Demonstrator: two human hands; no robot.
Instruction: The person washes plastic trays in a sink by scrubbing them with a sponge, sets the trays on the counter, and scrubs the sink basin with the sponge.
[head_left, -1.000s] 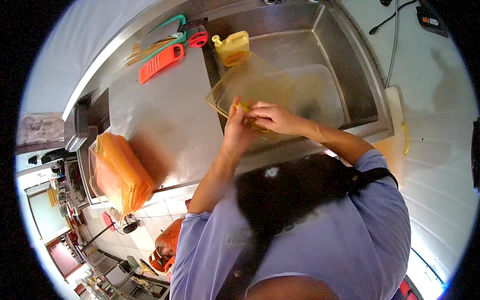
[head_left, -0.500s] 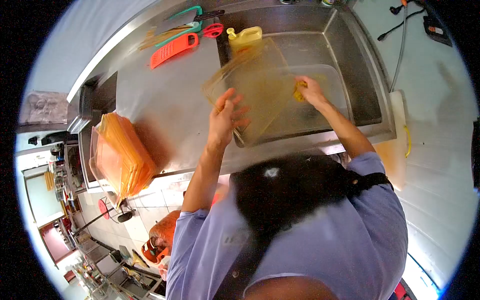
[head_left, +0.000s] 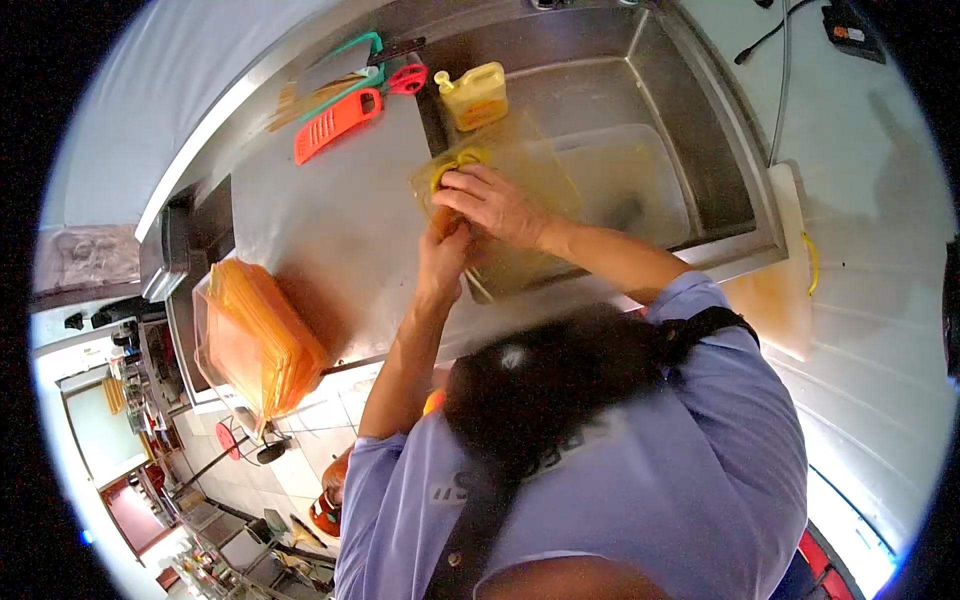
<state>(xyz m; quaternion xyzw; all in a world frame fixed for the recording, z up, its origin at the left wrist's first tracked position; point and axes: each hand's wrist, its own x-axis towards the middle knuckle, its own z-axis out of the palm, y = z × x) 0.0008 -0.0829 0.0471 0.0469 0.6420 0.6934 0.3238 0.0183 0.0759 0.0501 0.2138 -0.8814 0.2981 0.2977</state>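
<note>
A clear, yellow-tinted plastic lid or shallow tray [head_left: 545, 178] is tilted over the sink's left edge. My left hand [head_left: 442, 268] is closed around its near-left side, with the fingertips partly hidden. My right hand [head_left: 497, 208] presses a yellow scrubbing pad [head_left: 462, 163] on the lid's left part, close above my left hand. Beneath and to the right, a large translucent plastic tub [head_left: 650, 150] lies in the sink. Behind the lid stands a yellow jug [head_left: 475, 97] with a pump-like top.
A stack of orange-tinted plastic trays [head_left: 262, 340] leans at the counter's left front edge. On the steel counter [head_left: 370, 190] lie a red grater [head_left: 338, 125], red-handled scissors [head_left: 407, 79] and a green-framed item [head_left: 350, 48]. The steel sink [head_left: 700, 90] has a raised rim.
My right hand has swung left with the yellow pad, from the lid's right side to its left part. The fingers of my left hand, spread before, have closed on the lid.
</note>
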